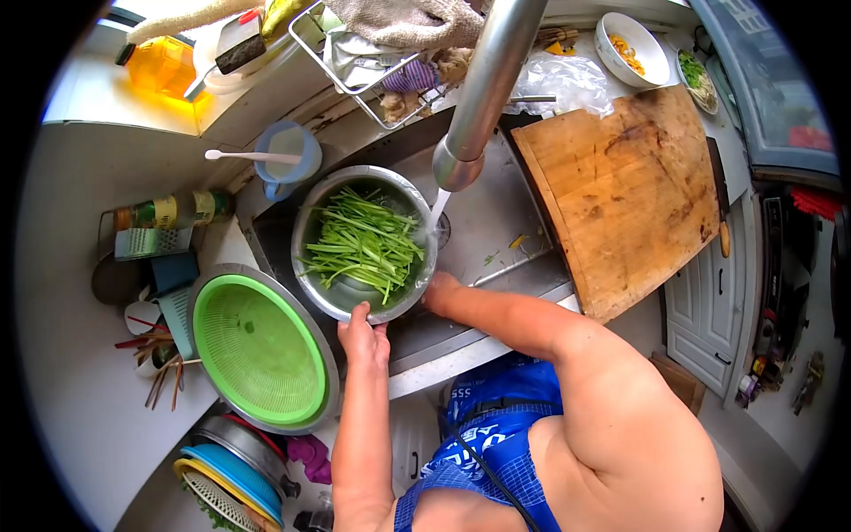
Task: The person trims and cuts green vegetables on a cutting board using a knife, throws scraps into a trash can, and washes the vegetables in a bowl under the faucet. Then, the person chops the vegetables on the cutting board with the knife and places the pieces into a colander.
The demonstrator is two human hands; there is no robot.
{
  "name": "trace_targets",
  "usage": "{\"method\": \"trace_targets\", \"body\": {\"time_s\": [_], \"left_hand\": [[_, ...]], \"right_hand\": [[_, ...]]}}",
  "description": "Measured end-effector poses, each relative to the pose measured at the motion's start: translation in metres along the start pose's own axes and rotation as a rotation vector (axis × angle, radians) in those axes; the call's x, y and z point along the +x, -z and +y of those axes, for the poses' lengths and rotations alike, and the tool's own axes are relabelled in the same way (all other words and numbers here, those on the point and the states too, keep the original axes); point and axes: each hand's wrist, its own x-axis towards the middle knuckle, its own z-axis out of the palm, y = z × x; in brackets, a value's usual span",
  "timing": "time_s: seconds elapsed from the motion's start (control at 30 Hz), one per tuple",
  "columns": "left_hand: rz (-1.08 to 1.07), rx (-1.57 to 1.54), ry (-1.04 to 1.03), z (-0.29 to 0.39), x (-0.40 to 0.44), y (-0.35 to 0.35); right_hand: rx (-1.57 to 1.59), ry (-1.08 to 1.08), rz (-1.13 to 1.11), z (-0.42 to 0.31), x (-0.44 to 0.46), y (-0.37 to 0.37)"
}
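Two-handed near sink's (496,217) front edge, steadies bowl (306,279) of cut, undrained stems (368,244), gripping with left hand (362,333), cannot tell how with right hand (439,292).

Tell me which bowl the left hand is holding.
The steel bowl in the sink, the one with green stems in it. The left hand grips its near rim; no hand touches the white bowl, which holds orange pieces.
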Motion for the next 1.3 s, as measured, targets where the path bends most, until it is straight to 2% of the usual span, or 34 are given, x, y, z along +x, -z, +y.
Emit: {"method": "trace_targets", "body": {"time_s": [0.07, 0.1, 0.17, 0.23, 0.27, 0.37, 0.4, 0.47, 0.6, 0.67, 0.7, 0.77, 0.9, 0.97, 1.0, 1.07, 1.1, 1.17, 1.3], "left_hand": [[0.001, 0.004, -0.002, 0.001, 0.000, 0.003], [-0.008, 0.004, -0.010, 0.002, 0.000, 0.003], [0.001, 0.009, -0.005, 0.003, 0.000, 0.003], [0.017, -0.001, 0.001, 0.003, 0.003, 0.004], [0.014, 0.007, 0.006, 0.002, 0.003, 0.003], [0.026, -0.009, -0.032, 0.005, -0.004, -0.002], [0.030, -0.003, -0.033, 0.006, -0.005, -0.003], [0.010, -0.014, -0.027, 0.006, -0.006, -0.004], [0.011, 0.034, -0.028, 0.006, -0.007, 0.000], [0.010, 0.039, -0.037, 0.004, -0.009, 0.002], [0.010, 0.039, -0.039, 0.003, -0.010, 0.003], [0.017, 0.035, -0.040, 0.001, -0.011, 0.005], [0.049, 0.025, -0.037, 0.000, -0.014, 0.006], [0.074, 0.028, -0.042, 0.001, -0.016, 0.005], [0.082, 0.027, -0.044, 0.002, -0.017, 0.008], [0.046, 0.031, -0.064, 0.003, -0.016, 0.008], [0.046, 0.027, -0.070, 0.003, -0.014, 0.007], [0.045, 0.048, -0.057, 0.004, -0.015, 0.008], [0.034, 0.032, -0.062, 0.006, -0.019, 0.001]], "right_hand": [[0.003, 0.111, 0.270, 0.001, -0.010, 0.010], [0.143, 0.022, 0.665, 0.026, 0.002, -0.010], [0.305, -0.396, 0.605, 0.040, -0.021, 0.065], [-0.265, -0.442, 0.783, 0.076, -0.026, 0.081], [-0.261, -0.451, 0.782, 0.082, -0.023, 0.082], [-0.275, -0.120, 0.530, 0.082, -0.003, 0.063], [-0.268, -0.118, 0.528, 0.078, 0.006, 0.047], [-0.260, 0.043, 0.442, 0.070, 0.019, 0.018], [-0.436, 0.058, 0.355, 0.054, 0.023, 0.023], [-0.533, 0.025, 0.191, 0.051, 0.028, 0.034], [-0.534, 0.026, 0.193, 0.048, 0.027, 0.042], [-0.490, 0.010, 0.004, 0.042, 0.024, 0.059], [-0.364, -0.067, 0.057, 0.042, 0.043, 0.044], [-0.219, -0.278, 0.201, 0.043, 0.054, 0.033], [-0.218, -0.270, 0.196, 0.046, 0.054, 0.023], [-0.312, -0.102, 0.375, 0.054, 0.053, 0.011], [-0.315, -0.097, 0.380, 0.054, 0.057, 0.012], [-0.285, -0.183, 0.241, 0.051, 0.062, 0.014], [-0.329, -0.151, 0.190, 0.051, 0.054, 0.029]]}}
